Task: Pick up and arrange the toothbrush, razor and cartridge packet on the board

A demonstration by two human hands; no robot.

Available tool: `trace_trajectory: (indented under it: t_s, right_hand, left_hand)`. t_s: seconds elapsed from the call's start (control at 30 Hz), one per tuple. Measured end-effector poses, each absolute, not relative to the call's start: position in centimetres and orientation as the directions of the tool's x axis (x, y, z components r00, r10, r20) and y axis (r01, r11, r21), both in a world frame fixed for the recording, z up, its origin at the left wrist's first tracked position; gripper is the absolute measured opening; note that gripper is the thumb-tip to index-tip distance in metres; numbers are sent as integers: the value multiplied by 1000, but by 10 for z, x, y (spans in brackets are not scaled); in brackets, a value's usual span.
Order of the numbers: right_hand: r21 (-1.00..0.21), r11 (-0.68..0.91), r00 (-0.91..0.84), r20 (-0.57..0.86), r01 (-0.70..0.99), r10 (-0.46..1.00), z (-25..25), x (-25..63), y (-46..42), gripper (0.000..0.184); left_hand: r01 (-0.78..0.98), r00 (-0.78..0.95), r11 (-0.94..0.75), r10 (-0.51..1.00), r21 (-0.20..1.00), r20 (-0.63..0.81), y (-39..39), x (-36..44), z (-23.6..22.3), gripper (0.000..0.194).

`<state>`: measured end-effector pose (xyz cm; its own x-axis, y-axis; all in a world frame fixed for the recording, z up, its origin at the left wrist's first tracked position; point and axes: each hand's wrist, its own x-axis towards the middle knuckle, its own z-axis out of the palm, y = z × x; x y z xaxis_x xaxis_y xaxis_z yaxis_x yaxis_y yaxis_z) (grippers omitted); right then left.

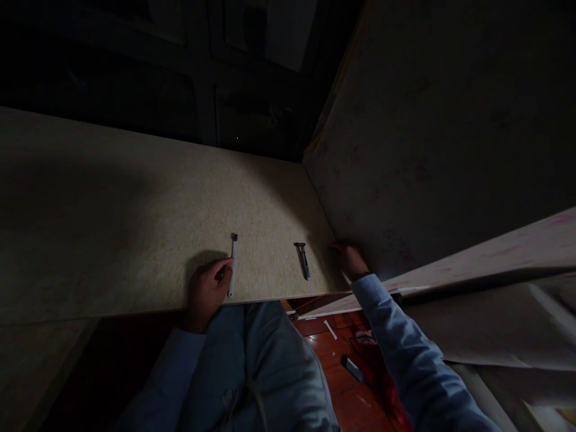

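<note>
1. Contact stage, as I judge: my left hand point(208, 292), fingers narrowly curled, touches the pale-handled tool point(234, 249), lower centre; grip unclear.
2. Lifting it would call for a firm pinch.
3. My right hand point(352, 261), right of the razor point(306, 266) on the desk point(265, 210), is shadowed; contents unclear.

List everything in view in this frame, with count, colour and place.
Slim stick: one, pale, dark-tipped, at left fingertips
T-shaped razor: one, black and grey, between hands
Tabletop: one, cream, ahead
Wall: one, dim, patterned, right
Panelled frame: one, dark, beyond tabletop
Floor: one, reddish, below
Strip: one, white, on floor
Unclear object: one, dark and pale, on floor
Left hand, right hand: two, bare, at tabletop
Sleeves: two, blue
Trousers: one pair, blue-grey, below tabletop
</note>
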<state>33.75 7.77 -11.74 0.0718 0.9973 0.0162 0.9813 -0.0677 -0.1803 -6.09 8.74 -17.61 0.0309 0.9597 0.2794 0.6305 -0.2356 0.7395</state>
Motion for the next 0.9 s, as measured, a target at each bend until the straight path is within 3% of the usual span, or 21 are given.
trace_trajectory:
  t_s: [0.1, 0.37, 0.9]
  right_hand:
    - [-104, -80, 78, -22, 991, 997, -118, 335, 83, 41]
    - [-62, -87, 80, -98, 994, 992, -118, 335, 76, 44]
    - [-133, -37, 26, -87, 990, 996, -121, 342, 78, 46]
  left_hand:
    - [619, 31, -250, 955, 745, 295, 87, -61, -177, 38]
    - [611, 32, -255, 954, 750, 298, 85, -60, -174, 37]
    - [612, 40, -259, 954, 748, 298, 85, -59, -173, 37]
